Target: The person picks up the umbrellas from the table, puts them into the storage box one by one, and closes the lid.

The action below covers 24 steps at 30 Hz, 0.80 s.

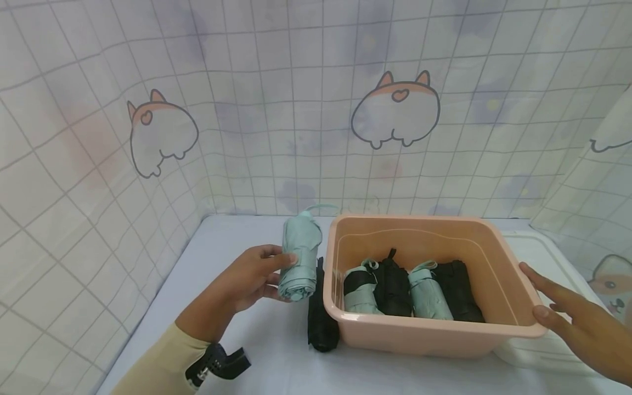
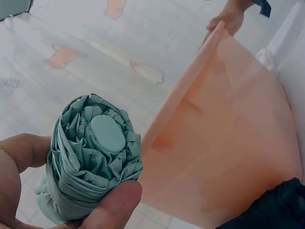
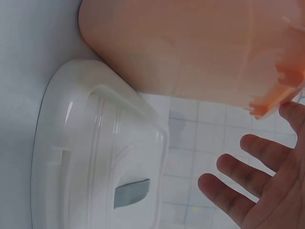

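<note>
Corgi-patterned grid cloth hung behind a white table (image 1: 276, 356), peach tub (image 1: 494, 274) of folded umbrellas at mid-table, touched at its right rim by the right hand (image 1: 587, 323) with fingers spread, white lid (image 3: 95, 157) beside it, mint folded umbrella (image 1: 300, 258) gripped upright by the left hand (image 1: 247, 280) just left of the tub, black umbrella (image 1: 322, 315) laid between them.

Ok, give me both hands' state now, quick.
Left hand: grips the mint folded umbrella.
Right hand: open, fingers straight at the peach tub rim.
</note>
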Each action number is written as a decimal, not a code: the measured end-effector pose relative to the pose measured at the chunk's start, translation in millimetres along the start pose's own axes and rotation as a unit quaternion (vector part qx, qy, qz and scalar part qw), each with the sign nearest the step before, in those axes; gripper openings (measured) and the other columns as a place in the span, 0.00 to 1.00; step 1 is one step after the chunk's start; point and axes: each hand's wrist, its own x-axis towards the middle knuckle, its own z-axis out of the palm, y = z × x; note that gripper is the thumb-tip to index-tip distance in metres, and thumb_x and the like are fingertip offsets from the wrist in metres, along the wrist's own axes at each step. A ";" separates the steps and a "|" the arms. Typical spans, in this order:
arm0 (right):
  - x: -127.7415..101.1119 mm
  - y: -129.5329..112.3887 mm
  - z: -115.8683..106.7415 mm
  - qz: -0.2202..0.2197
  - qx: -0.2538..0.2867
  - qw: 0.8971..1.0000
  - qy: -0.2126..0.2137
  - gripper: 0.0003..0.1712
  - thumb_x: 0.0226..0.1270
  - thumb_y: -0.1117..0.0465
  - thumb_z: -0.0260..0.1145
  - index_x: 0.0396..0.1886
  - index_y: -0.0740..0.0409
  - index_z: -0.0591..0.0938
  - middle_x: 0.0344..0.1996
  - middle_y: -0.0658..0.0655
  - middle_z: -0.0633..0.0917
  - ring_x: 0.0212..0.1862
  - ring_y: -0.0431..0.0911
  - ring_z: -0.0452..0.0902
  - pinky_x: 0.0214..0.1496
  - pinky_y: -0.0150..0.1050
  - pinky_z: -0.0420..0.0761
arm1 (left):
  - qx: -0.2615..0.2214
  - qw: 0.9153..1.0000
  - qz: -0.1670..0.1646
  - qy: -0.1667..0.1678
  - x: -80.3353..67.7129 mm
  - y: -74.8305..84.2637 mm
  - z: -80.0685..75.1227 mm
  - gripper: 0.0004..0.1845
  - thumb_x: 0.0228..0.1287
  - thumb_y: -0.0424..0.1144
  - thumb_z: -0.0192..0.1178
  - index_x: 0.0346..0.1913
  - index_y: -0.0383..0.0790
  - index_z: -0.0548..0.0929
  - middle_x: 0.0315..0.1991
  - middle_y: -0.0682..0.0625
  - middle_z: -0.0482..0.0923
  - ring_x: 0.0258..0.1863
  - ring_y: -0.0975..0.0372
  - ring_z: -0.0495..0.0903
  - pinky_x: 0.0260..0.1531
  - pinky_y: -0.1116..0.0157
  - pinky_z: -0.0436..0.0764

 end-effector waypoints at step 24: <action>-1.4 -2.9 -1.3 0.009 0.007 1.000 -0.008 0.42 0.84 0.42 0.45 0.83 0.47 0.36 0.68 0.87 0.60 0.42 0.65 0.82 0.28 0.66 0.80 | -0.010 1.000 0.008 -0.022 -0.4 15.5 19.1 0.42 0.66 0.49 0.69 0.72 0.28 0.62 0.56 0.34 0.77 0.44 0.46 0.87 0.39 0.48 0.88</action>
